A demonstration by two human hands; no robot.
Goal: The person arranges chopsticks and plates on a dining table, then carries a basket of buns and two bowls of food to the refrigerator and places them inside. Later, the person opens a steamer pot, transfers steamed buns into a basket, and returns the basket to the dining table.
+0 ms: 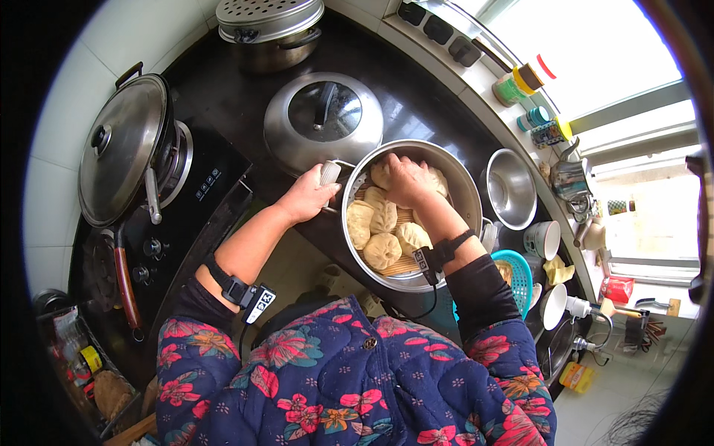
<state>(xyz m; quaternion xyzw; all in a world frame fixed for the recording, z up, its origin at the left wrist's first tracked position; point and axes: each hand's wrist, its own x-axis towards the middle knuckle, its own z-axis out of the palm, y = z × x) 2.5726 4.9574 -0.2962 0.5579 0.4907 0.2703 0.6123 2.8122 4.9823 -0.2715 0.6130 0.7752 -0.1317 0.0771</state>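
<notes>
A round metal steamer holds several steamed buns with pleated tops, lying on a slatted bamboo-coloured mat. My left hand is closed around the steamer's side handle, at its left edge. Inside the steamer, toward the far side, my right hand reaches down with its fingers curled over a bun. Its fingertips are partly hidden among the buns there. Just behind my left hand a domed metal lid with a glass centre lies on the counter.
At the left, a lidded wok sits on the gas stove. A pot with a perforated steamer tray stands far back. Right of the steamer are a metal bowl, a white cup and a turquoise basket. Jars line the windowsill.
</notes>
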